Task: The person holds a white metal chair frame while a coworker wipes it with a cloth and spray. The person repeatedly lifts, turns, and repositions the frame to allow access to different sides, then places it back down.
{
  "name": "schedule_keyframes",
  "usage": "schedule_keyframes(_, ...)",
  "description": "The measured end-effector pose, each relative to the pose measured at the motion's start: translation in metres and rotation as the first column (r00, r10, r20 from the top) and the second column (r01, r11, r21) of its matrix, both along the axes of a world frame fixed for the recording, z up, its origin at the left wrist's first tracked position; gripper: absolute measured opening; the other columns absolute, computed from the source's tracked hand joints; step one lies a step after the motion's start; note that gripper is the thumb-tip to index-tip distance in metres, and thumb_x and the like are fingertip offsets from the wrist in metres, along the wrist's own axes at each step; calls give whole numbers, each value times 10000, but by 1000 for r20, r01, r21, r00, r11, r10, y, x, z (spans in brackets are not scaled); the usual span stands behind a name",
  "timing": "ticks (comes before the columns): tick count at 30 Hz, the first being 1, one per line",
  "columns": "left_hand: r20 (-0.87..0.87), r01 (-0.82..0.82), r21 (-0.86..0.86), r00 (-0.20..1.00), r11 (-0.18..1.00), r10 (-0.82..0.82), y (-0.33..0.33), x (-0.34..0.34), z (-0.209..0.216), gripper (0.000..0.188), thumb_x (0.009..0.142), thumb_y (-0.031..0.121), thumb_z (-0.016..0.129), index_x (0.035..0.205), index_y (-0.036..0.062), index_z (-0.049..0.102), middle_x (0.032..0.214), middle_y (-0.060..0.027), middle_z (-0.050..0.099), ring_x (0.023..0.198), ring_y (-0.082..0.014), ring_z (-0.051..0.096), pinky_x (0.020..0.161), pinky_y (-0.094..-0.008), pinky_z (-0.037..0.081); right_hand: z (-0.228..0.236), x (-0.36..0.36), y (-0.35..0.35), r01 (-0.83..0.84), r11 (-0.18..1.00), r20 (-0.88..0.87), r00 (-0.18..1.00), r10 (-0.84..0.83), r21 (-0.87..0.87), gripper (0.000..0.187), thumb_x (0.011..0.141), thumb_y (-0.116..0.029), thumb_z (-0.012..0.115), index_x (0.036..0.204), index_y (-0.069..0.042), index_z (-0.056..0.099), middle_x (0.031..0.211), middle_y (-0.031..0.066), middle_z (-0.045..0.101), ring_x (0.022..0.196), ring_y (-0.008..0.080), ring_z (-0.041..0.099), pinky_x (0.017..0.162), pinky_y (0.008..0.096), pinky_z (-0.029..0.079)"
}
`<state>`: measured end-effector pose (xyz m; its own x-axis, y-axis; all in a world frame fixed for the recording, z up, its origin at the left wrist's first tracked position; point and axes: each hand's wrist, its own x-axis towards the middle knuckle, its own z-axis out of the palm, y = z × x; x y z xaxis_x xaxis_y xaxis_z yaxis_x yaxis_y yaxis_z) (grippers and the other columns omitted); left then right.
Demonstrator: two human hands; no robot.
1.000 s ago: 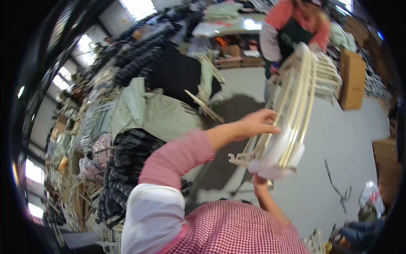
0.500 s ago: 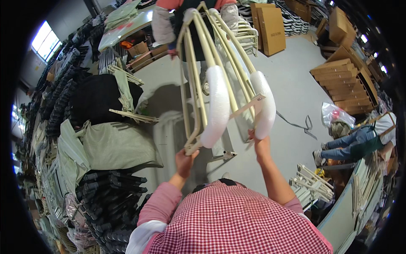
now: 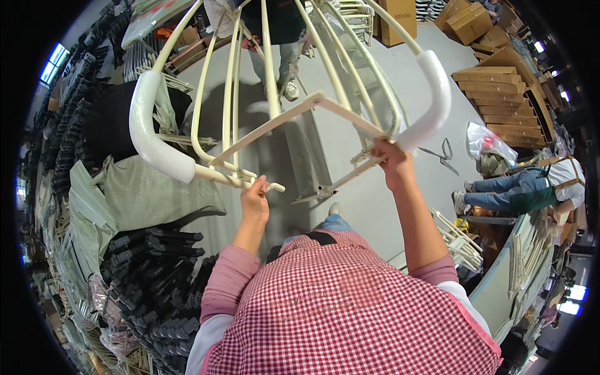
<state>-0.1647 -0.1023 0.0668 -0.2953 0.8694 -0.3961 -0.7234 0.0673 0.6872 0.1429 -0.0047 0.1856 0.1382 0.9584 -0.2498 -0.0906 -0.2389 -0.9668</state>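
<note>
Between my hands spreads a cream tubular metal frame, its long tubes running away from me. White foam sleeves cover its left bend and right bend. My left hand is closed round a tube end at the near left corner, beyond the foam. My right hand grips the near right corner, just below the right sleeve. A flat hinged brace joins both sides, its joint pointing away from me. At the far end stands a co-worker, with hands close to the tubes; their grip is unclear.
Black-tipped parts and a grey-green fabric bundle lie at my left. Flattened cartons are stacked at right. Another person bends over a bench there. A dark strap lies on the floor.
The frame's two sides have swung apart, and the brace has spread into a wide angle. My left hand has moved left and toward me; my right hand has risen slightly.
</note>
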Motion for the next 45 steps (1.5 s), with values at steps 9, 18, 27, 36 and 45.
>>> schedule_keyframes(9,53,41,-196,998,980,-31,13,82,-71,62,914,38,607,918,30,546,836,-55,572,843,-180,595,971,-341,468,-45,51,5,-130,990,522,841,143,-61,265,819,-199,662,899,53,657,778,110,654,710,178,627,635,322,507)
schedule_keyframes(18,-72,6,-212,997,977,-22,0,92,-118,48,910,37,579,950,28,552,864,-43,568,835,-163,563,902,-320,468,-98,82,-8,-210,958,618,733,286,-194,332,874,-312,597,885,15,646,733,142,638,684,272,617,662,389,471)
schedule_keyframes(27,-139,-16,-258,990,966,-20,-32,93,-115,52,907,83,608,930,36,604,916,-26,593,883,-121,566,813,-273,459,-85,117,-26,-279,888,748,481,458,-365,303,888,-231,573,837,63,629,735,154,656,708,198,674,619,317,523)
schedule_keyframes(36,-123,92,-179,986,980,-115,0,106,-93,162,956,152,561,1019,19,628,939,-24,616,866,-107,564,775,-269,450,-95,97,-10,-189,921,311,902,300,-340,225,951,-154,548,1029,22,664,1009,107,683,898,177,653,753,286,559)
schedule_keyframes(45,-7,82,-293,996,952,-88,-5,123,-113,124,931,100,617,841,25,575,861,-37,544,878,-143,520,934,-280,425,-115,101,-22,-266,935,372,864,339,-236,265,940,-174,593,1017,74,646,863,129,686,772,151,662,717,264,551)
